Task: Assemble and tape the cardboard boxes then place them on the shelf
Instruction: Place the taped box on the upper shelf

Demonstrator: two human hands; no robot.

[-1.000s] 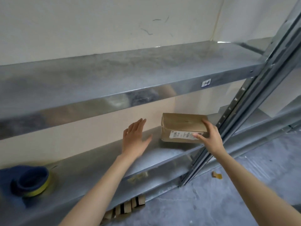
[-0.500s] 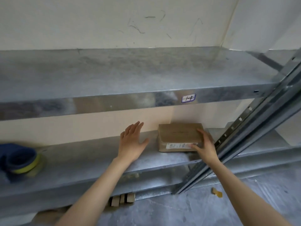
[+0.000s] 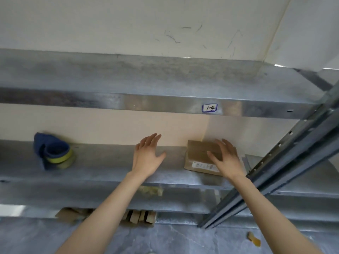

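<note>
1. Since the box (image 3: 199, 150) already sits on the middle shelf (image 3: 102, 162), near its right end and just left of the post (image 3: 286, 162), the step in hand looks like the last one: placing.
2. Both hands are wide and hold nothing. The right hand (image 3: 226, 158) is spread flat over the box's top and near edge; whether it touches the cardboard I cannot tell. The left hand (image 3: 146, 156) hangs over bare shelf, fingers straight, apart from the box.
3. My judgement of the next move: draw both hands back clear of the shelf without nudging the box, then go for fresh cardboard. The box lies slightly askew to the shelf edge, so a light push to square it may come first.
4. Counted:
   - one box, with one white label on its front face;
   - one tape roll (image 3: 58, 156), yellow-green in a blue holder, at the left of the same shelf, well apart from the box;
   - two hands;
   - one upper shelf (image 3: 128, 77), bare where it shows, with one tag (image 3: 209, 107) on its front edge;
   - some flat cardboard (image 3: 139, 216) on the floor under the rack, number unclear;
   - one yellow scrap (image 3: 254, 239) on the floor at right.
</note>
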